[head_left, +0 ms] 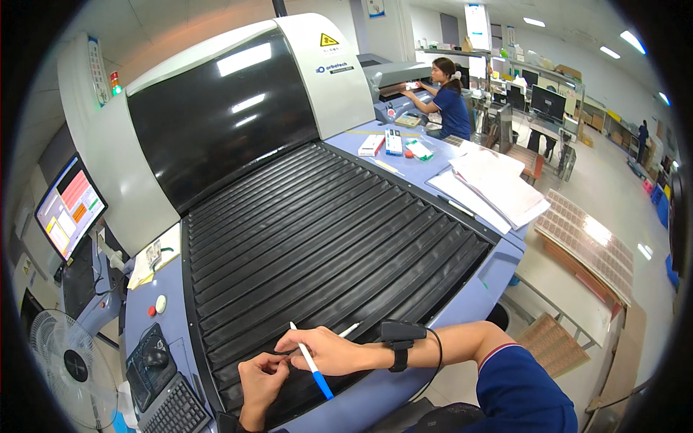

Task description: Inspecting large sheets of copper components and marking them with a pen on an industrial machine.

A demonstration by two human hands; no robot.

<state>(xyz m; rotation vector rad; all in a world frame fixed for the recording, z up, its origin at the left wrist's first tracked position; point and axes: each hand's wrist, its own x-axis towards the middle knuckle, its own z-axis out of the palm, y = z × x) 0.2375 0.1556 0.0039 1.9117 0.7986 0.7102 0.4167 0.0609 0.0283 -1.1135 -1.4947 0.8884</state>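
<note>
blue sleeve [525, 390], right hand [330, 351] clamped on a white-and-blue pen [309, 362], left hand [261, 380] pinched together beside it, over black bellows [325, 231]

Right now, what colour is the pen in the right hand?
The pen is white with a blue lower end, best seen in the head view.

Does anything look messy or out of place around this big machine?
Nothing looks clearly spilled or broken. The loose papers on the blue ledge, right of the black pleated cover, look untidy: sheets lie askew at different angles, and one corner seems to jut past the ledge.
</note>
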